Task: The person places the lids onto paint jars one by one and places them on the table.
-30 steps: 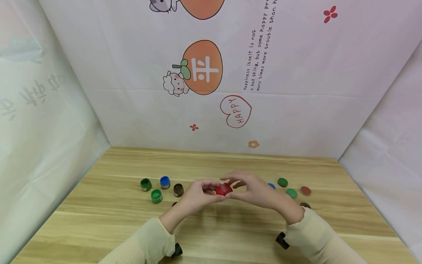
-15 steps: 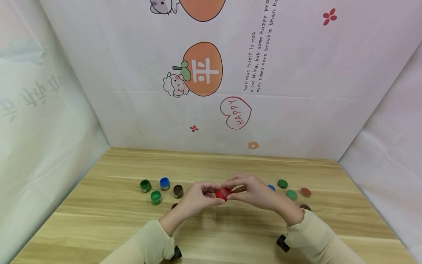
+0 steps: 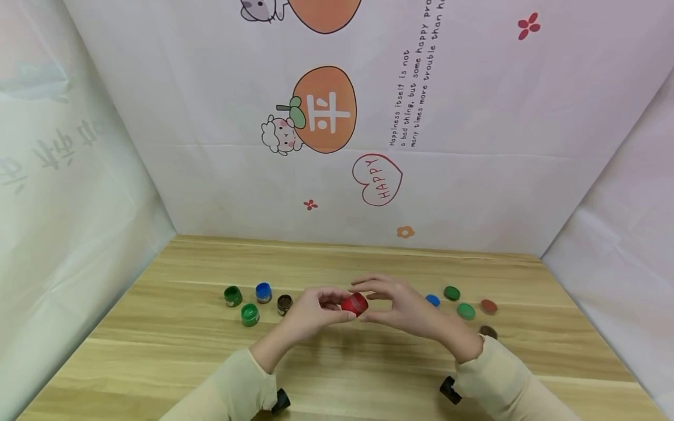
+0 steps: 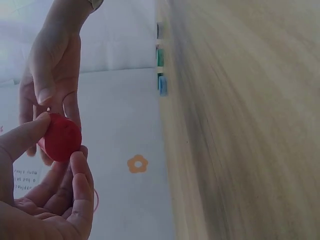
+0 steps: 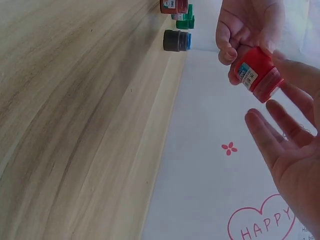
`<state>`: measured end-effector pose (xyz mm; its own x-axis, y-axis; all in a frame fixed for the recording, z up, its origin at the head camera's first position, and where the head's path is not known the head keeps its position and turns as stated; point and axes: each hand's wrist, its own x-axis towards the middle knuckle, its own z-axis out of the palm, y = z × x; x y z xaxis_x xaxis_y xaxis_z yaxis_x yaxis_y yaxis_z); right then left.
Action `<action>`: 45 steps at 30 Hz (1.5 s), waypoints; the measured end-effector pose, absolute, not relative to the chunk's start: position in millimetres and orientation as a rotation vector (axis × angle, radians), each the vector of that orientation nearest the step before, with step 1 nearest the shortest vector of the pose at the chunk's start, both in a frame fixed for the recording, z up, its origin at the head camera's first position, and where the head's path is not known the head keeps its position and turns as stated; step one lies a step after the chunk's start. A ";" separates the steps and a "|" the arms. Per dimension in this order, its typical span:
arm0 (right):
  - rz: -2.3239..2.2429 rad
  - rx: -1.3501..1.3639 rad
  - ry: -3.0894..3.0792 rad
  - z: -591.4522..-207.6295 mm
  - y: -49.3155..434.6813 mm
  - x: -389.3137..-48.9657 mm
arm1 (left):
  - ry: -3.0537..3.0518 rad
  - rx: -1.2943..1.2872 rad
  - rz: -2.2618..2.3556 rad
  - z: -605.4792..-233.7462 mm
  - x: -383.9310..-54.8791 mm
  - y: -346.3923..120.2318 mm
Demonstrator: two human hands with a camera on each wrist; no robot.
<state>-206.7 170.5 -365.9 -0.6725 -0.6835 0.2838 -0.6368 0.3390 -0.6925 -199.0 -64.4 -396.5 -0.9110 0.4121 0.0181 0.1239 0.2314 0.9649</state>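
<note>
At lower centre, the right hand (image 3: 404,305) has just loosened, leaving 1 red jar (image 3: 354,304) gripped by the left hand (image 3: 310,311).

A squat red jar (image 3: 355,304) is tilting in mid-air, the left hand (image 3: 313,313) pinching it between thumb and fingers. Its banded end is pointing toward the spread fingers of the right hand (image 3: 399,309) (whether that end is wearing a cap is hard to tell). A pale printed label (image 5: 248,76) is covering part of its side.
</note>
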 end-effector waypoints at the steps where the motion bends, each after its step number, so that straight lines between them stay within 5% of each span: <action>1: -1.283 -1.255 2.503 -366.3 171.4 -206.9 | 2.261 0.512 1.735 -395.2 -198.9 -65.0; 45: -1.331 -1.183 2.494 -372.1 177.1 -209.3 | 2.277 0.546 1.733 -395.7 -198.9 -62.2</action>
